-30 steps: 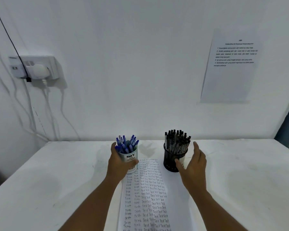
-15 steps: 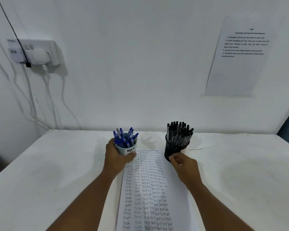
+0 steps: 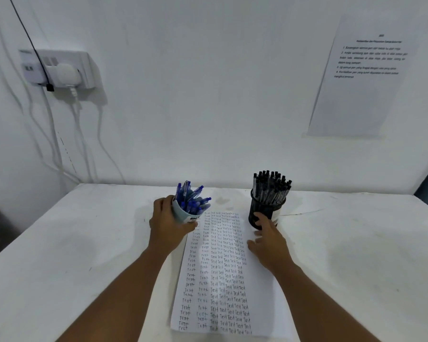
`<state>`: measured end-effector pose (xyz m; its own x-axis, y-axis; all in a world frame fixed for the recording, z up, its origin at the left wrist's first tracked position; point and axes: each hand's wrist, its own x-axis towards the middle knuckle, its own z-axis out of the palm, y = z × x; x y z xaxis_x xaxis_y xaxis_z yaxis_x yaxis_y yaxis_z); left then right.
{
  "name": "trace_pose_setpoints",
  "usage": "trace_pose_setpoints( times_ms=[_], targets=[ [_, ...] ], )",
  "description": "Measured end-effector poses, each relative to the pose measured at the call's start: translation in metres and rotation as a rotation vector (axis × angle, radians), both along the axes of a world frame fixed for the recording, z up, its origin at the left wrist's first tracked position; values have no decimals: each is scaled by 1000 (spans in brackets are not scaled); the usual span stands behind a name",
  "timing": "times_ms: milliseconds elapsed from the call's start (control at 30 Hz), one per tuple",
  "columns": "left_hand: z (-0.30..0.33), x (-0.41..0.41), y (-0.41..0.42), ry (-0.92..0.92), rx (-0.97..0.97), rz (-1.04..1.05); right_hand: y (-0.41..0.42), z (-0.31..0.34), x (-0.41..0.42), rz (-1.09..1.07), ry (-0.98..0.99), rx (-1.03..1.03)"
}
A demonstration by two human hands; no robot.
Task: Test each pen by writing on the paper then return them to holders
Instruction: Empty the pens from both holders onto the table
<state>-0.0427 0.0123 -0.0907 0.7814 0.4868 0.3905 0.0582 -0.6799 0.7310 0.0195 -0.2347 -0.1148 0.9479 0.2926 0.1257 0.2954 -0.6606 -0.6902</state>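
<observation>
Paper (image 3: 223,280) lay flat on worktop (image 3: 84,243). Left hand (image 3: 167,225) gripped the white cup (image 3: 184,217) of blue pens (image 3: 192,199) at the paper's upper-left corner; right hand (image 3: 268,239), fingers loose, touched the black holder (image 3: 266,213) at its upper-right. Pens looked light, stiff, slippery; best pinched mid-barrel.

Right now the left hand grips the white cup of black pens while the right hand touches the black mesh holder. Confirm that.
Not quite. In the head view the left hand grips the white cup, but it holds blue pens, not black ones. The black pens stand in the black mesh holder, which the right hand touches with its fingertips.
</observation>
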Motion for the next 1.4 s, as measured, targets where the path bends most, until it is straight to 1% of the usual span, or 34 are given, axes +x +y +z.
trace_pose_setpoints(
  times_ms=[200,300,467,567,700,800,867,1000,1100,1267,1400],
  targets=[
    [-5,-4,4,-35,11,-12,2,2,1,-2,48,30],
    [-6,-5,8,-19,71,19,6,3,-1,-3,62,-4],
    [-5,-12,14,69,343,70,7,0,-2,19,61,-81],
    [-8,-15,16,88,519,89,9,-3,-3,27,70,-87],
    [-15,-21,19,109,702,79,16,-1,-3,40,53,-172],
    [-20,-23,23,94,767,54,24,4,-5,82,29,-236],
    [-22,-23,26,80,813,29,32,8,-9,151,25,-251],
    [-20,-23,31,69,878,-29,53,12,-16,322,46,-234],
    [-17,-22,35,66,904,-85,70,13,-18,401,51,-225],
    [-10,-23,40,17,927,-174,90,15,-18,428,14,-385],
    [-8,-24,45,10,954,-201,102,13,-20,447,-10,-381]
  ],
)
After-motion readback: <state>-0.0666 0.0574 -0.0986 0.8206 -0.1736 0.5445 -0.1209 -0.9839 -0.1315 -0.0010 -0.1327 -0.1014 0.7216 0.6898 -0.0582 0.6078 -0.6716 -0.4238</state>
